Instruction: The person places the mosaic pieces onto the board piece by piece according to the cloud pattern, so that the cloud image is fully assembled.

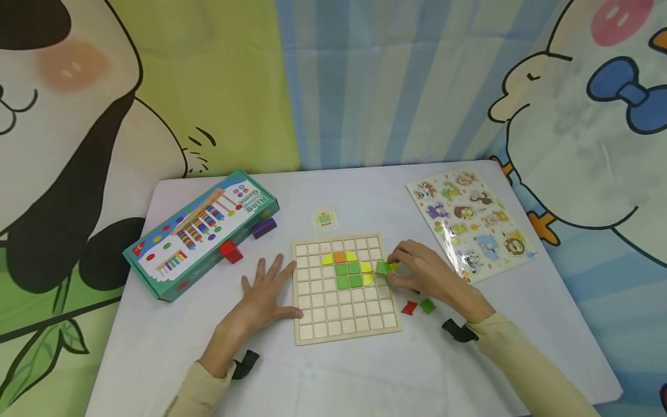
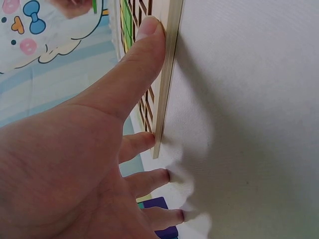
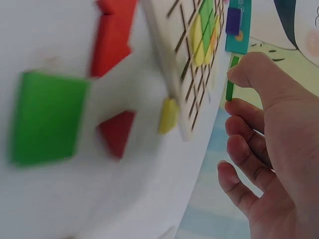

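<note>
In the head view, my left hand (image 1: 263,298) lies with fingers spread at the left side of a wooden grid board (image 1: 339,313). Its thumb and one finger touch the board's edge. My right hand (image 1: 429,269) pinches a green square tile (image 1: 383,267) between thumb and index finger at the board's right edge. The right wrist view shows that tile (image 3: 232,79) held edge-on. Several green tiles (image 1: 348,275), an orange tile (image 1: 340,256) and rounded yellow tiles (image 1: 367,275) fill cells of the board. A yellow piece (image 3: 168,116) lies beside the board, below the right hand.
Loose red (image 1: 409,307) and green (image 1: 427,306) tiles lie right of the board. A small pattern card (image 1: 325,220) is behind it. A green game box (image 1: 203,231) stands left, with red (image 1: 230,251) and purple (image 1: 264,228) blocks alongside. An animal sticker sheet (image 1: 471,223) lies right.
</note>
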Available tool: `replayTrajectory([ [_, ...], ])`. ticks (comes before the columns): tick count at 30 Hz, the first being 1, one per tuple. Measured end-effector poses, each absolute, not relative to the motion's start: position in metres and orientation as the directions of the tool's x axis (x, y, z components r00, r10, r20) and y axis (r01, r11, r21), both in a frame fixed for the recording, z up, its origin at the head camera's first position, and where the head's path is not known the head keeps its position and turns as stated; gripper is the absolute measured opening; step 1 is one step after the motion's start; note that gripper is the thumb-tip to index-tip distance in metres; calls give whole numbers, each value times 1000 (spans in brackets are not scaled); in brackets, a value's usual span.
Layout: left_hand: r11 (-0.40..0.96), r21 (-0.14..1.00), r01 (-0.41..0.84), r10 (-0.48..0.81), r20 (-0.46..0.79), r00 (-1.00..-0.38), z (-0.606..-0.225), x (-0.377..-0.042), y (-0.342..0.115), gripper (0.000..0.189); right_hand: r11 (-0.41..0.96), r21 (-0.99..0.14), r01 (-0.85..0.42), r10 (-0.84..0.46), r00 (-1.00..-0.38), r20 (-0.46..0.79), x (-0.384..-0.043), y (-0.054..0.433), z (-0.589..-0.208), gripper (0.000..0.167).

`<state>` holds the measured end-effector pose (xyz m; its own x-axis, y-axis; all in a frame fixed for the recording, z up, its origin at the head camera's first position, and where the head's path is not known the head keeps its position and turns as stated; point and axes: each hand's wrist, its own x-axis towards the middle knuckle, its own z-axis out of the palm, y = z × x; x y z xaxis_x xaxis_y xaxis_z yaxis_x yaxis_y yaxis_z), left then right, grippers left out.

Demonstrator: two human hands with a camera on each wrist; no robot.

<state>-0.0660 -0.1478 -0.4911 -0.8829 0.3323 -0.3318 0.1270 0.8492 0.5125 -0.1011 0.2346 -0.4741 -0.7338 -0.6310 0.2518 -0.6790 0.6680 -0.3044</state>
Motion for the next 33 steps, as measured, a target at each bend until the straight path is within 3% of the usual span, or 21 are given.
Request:
replayTrajectory([
  [12,835,534,133,352,-332,-875,-490,-65,-144,112,568,-306,-764,-739,-637,220,-132,154,-486,23],
  [33,840,527,131,335,-313,-889,-490,-65,-149,112,557,-272,-785,-768,-611,192,-134,130,-499,20],
])
